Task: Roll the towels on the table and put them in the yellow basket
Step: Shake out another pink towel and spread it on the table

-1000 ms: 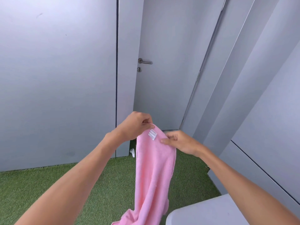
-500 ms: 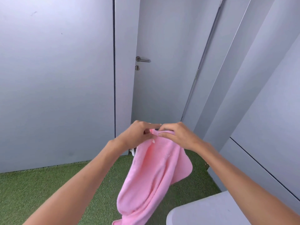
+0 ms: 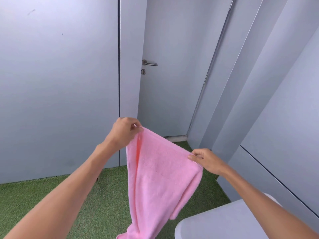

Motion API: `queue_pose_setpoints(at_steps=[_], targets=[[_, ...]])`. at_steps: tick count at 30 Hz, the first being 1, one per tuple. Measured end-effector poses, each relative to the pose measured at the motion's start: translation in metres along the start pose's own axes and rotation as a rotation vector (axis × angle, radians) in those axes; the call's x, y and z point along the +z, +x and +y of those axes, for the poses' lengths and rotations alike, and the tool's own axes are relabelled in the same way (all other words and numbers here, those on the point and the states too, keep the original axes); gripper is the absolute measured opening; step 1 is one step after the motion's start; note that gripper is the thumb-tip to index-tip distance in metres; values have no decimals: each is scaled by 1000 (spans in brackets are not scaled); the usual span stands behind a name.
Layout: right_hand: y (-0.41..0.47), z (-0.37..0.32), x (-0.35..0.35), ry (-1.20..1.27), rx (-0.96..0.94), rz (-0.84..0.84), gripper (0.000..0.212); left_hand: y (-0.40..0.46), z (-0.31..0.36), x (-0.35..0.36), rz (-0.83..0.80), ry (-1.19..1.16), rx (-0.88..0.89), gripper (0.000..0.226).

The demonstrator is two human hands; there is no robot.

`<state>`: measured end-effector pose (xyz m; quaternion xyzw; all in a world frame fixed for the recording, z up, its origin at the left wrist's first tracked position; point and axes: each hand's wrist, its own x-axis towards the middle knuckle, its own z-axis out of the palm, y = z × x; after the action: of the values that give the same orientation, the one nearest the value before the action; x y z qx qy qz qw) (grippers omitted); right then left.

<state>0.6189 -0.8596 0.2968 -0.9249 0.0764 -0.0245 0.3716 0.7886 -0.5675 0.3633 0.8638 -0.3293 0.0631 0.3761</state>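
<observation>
head view: pink towel held up in the air over the green turf
left hand: pinches one top corner
right hand: pinches the other corner
worktop: only a white corner shows
progress: early (towel unrolled, yellow basket out of sight)

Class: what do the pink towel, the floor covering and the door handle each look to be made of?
Pink towel: soft terry cloth, fuzzy nap, drapes limply. Floor covering: apparently artificial grass, short even green tufts. Door handle: probably metal, dull grey brushed sheen.

Table corner lower right — grey walls close ahead.
</observation>
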Motion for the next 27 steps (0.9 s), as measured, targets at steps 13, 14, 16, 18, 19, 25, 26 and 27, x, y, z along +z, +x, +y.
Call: queue_pose_setpoints(at_steps=[13,14,16,18,19,25,26,27], targets=[[14,-97,3,-297,-278,72,29,-33,23,54,-313,-344,112,10],[13,-96,3,-301,-275,92,27,-34,24,53,-326,-380,97,15],[10,-95,5,-316,-258,94,27,-37,28,53,-353,-411,88,25],[9,-97,8,-334,-245,87,29,-38,33,56,-340,-412,92,17],[8,-99,8,-332,-240,89,30,-38,34,58,-309,-410,84,12],[-7,-95,3,-156,-173,9,32,-37,38,54,-164,-300,101,9],[-9,-89,2,-137,-149,-17,35,-35,36,51,-131,-278,100,8],[-12,-81,1,-144,-116,-43,37,-33,33,46,-94,-261,89,8]])
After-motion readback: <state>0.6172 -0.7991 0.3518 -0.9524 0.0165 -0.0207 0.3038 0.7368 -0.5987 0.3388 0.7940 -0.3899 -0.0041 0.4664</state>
